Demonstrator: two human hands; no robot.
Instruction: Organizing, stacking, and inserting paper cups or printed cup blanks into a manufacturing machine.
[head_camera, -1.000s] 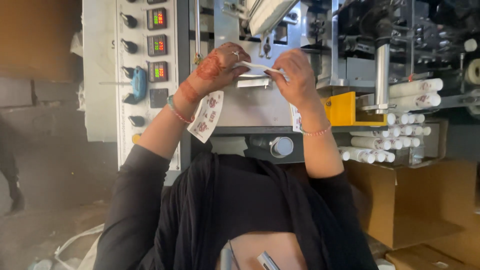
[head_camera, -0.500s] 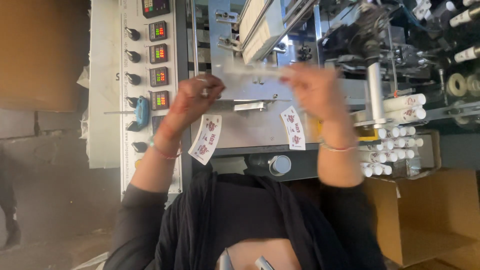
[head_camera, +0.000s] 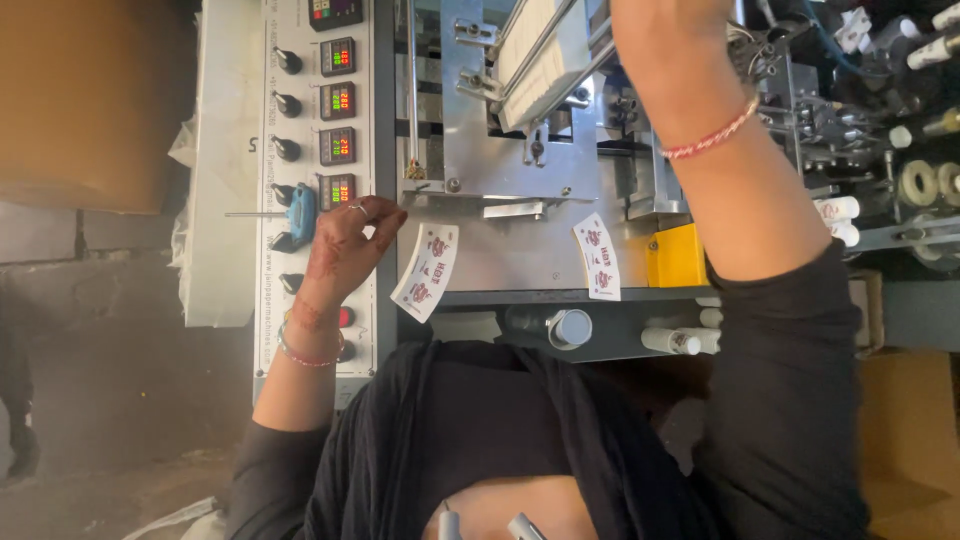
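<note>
My left hand (head_camera: 345, 245) rests low against the edge of the grey control panel (head_camera: 270, 300), fingers loosely spread and holding nothing. It lies just left of a curved white printed label (head_camera: 425, 272) stuck on the steel plate (head_camera: 500, 250). My right hand (head_camera: 665, 25) is raised to the top edge of the view, next to a slanted stack of white labels (head_camera: 540, 50) in the machine's feeder. Only its heel and wrist with a red thread bracelet (head_camera: 712, 135) show; the fingers are cut off.
A second curved label (head_camera: 598, 257) and a yellow block (head_camera: 675, 255) sit on the plate. The panel carries digital displays (head_camera: 337, 100), black knobs (head_camera: 288, 60) and a blue switch (head_camera: 300, 205). White tubes (head_camera: 835, 210) lie at right. A cardboard box (head_camera: 90, 100) stands at left.
Both hands held a thin white strip between them high on the machine. The left hand has since let go and dropped to the panel, and the right hand has risen toward the label stack.
</note>
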